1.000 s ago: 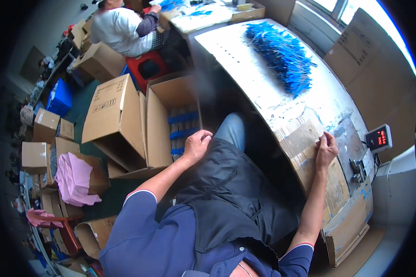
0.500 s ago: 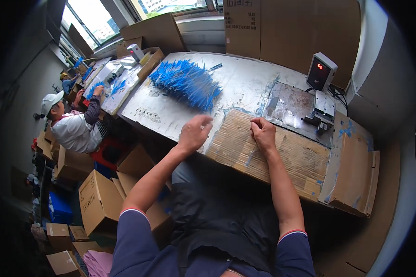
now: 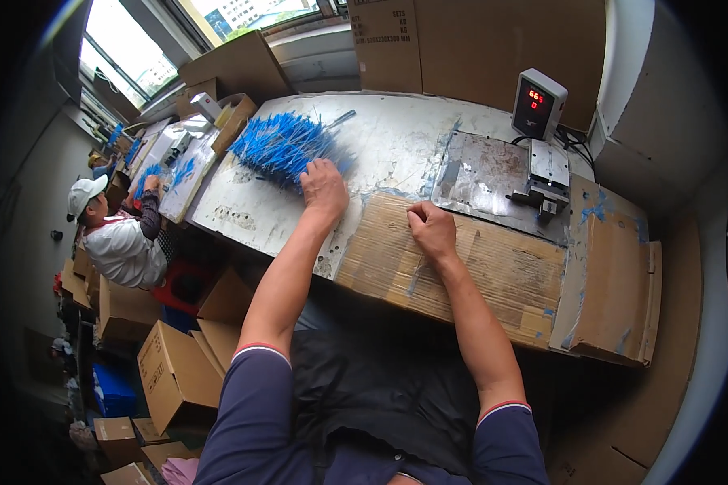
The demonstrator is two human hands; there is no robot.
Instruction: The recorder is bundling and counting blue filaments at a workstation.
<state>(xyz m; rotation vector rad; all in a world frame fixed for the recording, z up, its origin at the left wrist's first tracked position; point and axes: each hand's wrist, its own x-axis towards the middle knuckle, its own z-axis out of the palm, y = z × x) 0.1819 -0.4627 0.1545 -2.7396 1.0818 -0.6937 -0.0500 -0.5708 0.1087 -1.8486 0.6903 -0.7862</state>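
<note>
left hand (image 3: 323, 184) at centre frame, palm down, fingers loosely spread, touching right edge of blue strip pile (image 3: 281, 145) | pile fans toward upper left | right hand (image 3: 431, 229) curled on cardboard sheet (image 3: 493, 275), farther, possibly pinching one thin strip, can't tell

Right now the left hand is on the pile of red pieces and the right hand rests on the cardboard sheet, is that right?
Not quite: the pile under the left hand is blue, not red, as the head view shows. The rest stands: the right hand rests on the cardboard sheet at the table's near edge.
</note>
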